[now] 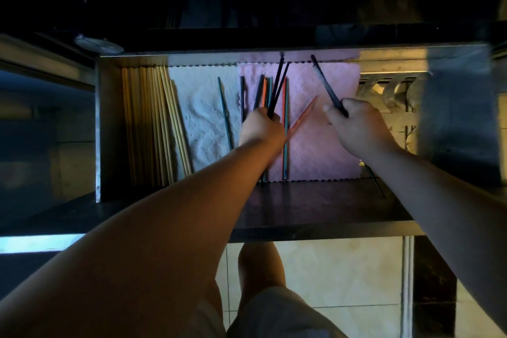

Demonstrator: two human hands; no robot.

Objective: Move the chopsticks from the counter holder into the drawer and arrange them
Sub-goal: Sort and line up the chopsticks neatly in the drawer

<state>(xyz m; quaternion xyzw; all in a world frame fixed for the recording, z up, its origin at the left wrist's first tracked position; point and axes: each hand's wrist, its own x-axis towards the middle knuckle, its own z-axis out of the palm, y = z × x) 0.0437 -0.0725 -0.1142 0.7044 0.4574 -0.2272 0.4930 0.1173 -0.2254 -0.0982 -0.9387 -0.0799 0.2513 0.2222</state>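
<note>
Head view: we have the left hand [260,126] fisted on a few dark chopsticks [277,90], fanned up to sort. Right hand [356,129] pinches one black chopstick [326,85], angled over the pink cloth [323,145]. Wooden chopsticks [153,123] sit left of it, near the drawer [98,132] wall; open room lies right of the cloth.

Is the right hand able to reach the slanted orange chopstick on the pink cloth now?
Probably not at once: the right hand is close beside the orange chopstick with nothing between them, but its fingers are shut on a dark chopstick, which it would likely have to put down first.
</note>
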